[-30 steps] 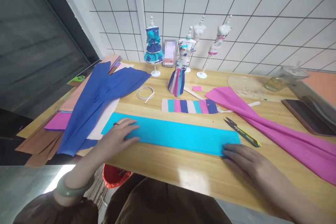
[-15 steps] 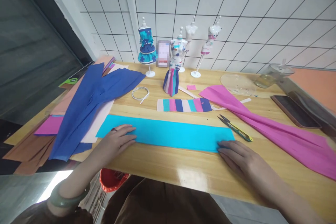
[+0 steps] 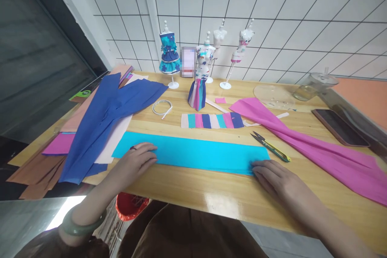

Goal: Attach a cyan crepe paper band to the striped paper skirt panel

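One turquoise cloth (image 3: 196, 151) is lying near the front edge of the worktop (image 3: 181, 185), bare wood stretching between. The left hand (image 3: 137, 159) is resting on the cloth, grip loosely spread; the right hand (image 3: 278, 177) is touching its near right corner, grip pinching or not I cannot tell. One pair of scissors (image 3: 273, 149) is lying beside; four dress forms (image 3: 169, 53) are standing behind.

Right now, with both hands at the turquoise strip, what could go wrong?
The snips lie close to the right end of the turquoise strip, so it might snag on them if shifted. The right hand is near them too and could knock them. The strip's left end lies close to a pale sheet, which it might catch if pushed that way.
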The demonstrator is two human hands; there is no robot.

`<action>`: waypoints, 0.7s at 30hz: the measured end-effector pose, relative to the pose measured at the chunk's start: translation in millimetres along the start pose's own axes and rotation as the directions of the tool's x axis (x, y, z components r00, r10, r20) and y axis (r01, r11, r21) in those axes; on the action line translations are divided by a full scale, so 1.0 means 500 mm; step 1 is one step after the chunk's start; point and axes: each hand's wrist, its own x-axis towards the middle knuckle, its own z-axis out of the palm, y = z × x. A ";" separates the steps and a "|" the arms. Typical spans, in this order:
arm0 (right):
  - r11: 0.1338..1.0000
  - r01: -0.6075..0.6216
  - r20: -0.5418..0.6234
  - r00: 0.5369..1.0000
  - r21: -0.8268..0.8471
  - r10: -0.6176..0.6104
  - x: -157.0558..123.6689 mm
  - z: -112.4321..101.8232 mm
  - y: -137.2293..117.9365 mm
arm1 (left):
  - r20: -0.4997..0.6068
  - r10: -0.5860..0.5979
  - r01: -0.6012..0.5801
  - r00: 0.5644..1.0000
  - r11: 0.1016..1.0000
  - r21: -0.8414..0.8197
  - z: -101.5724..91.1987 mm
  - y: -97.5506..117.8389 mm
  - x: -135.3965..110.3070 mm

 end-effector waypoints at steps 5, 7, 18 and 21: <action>0.996 -0.086 -0.009 0.996 0.004 0.086 0.012 0.002 0.007 | 0.029 -0.016 0.015 0.999 1.000 0.021 -0.005 0.014 0.009; 0.993 -0.115 -0.027 0.993 0.012 0.116 0.019 0.002 0.010 | 0.043 -0.038 0.036 0.998 0.999 0.037 -0.007 0.018 0.013; 0.972 -0.211 -0.060 0.974 0.103 0.218 0.041 0.012 0.032 | 0.056 -0.035 0.033 0.998 0.999 0.030 -0.015 0.016 0.033; 0.972 -0.211 -0.078 0.972 0.107 0.220 0.044 0.018 0.039 | 0.051 -0.050 0.051 0.997 0.998 -0.020 -0.018 0.009 0.041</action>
